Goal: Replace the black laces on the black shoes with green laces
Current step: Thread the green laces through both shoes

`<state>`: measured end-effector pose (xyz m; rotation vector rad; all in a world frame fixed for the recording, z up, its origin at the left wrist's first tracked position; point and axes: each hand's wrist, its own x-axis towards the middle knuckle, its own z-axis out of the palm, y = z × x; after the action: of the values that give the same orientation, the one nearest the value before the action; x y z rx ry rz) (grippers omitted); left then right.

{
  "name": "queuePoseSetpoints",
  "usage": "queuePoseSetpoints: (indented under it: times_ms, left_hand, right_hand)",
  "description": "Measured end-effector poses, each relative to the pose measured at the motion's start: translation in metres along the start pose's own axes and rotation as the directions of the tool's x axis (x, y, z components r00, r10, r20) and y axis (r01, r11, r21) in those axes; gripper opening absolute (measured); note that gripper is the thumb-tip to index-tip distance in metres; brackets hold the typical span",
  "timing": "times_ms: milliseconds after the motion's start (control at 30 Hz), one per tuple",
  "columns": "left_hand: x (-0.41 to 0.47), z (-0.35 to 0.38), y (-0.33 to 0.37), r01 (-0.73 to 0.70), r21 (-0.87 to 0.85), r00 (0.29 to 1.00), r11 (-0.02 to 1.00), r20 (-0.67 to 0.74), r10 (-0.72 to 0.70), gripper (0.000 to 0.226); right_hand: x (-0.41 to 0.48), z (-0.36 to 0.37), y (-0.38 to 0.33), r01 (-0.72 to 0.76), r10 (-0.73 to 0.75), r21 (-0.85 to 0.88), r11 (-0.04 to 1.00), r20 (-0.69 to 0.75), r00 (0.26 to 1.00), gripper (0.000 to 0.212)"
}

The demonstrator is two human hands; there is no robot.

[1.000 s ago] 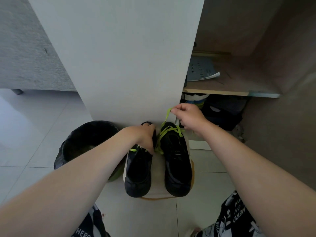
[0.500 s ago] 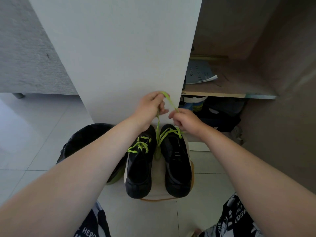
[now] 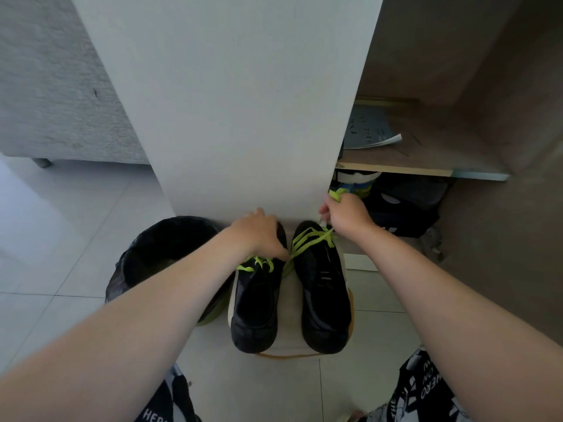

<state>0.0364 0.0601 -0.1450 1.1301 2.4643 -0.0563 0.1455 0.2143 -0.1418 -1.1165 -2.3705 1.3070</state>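
Two black shoes stand side by side on a small pale stool (image 3: pixel 289 303), toes toward me. The left shoe (image 3: pixel 254 306) has a green lace (image 3: pixel 257 263) across its upper eyelets. The right shoe (image 3: pixel 324 293) carries a green lace (image 3: pixel 310 239) threaded across its far end. My left hand (image 3: pixel 259 233) rests over the far end of the left shoe, its fingertips pinching the lace between the shoes. My right hand (image 3: pixel 345 213) grips the other lace end, pulled up and to the right of the right shoe.
A white cabinet panel (image 3: pixel 231 102) rises right behind the shoes. A bin with a black liner (image 3: pixel 158 254) stands left of the stool. To the right, an open shelf (image 3: pixel 411 166) holds a booklet, with dark shoes and bags underneath. Pale floor tiles surround everything.
My left hand came down from above the shoes to the far end of the left shoe. My right hand moved right and up, pulling the lace end taut.
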Motion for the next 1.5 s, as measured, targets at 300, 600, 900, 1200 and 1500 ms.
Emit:
queuePoseSetpoints:
  times_ms: [300, 600, 900, 1200, 1500]
  left_hand:
    - [0.004, 0.021, 0.008, 0.041, 0.117, 0.997, 0.992, 0.055, -0.048, 0.029]
    - [0.022, 0.031, -0.003, 0.051, -0.011, 0.996, 0.999, -0.067, -0.051, 0.025]
    - [0.016, 0.013, 0.026, -0.115, -0.390, 0.958, 0.914, -0.286, -0.001, 0.043]
    - [0.005, -0.015, 0.058, -0.220, -0.696, 0.975, 0.683, -0.173, 0.138, 0.014]
    - [-0.012, -0.015, 0.076, -0.199, -0.840, 0.968, 0.505, -0.087, 0.236, 0.034]
  right_hand:
    - [0.003, 0.030, 0.028, 0.285, -0.045, -0.613, 0.737, 0.376, 0.925, 0.051]
    - [0.005, 0.031, 0.017, 0.292, -0.097, -0.702, 0.649, 0.305, 0.948, 0.011]
    - [0.004, -0.009, 0.004, -0.037, -0.091, -0.490, 0.871, -0.236, 0.968, 0.028]
    - [-0.001, -0.027, 0.002, -0.154, 0.150, -0.175, 0.972, -0.036, 0.988, 0.040]
    - [-0.027, -0.034, -0.012, -0.342, 0.227, 0.568, 0.749, 0.266, 0.937, 0.040]
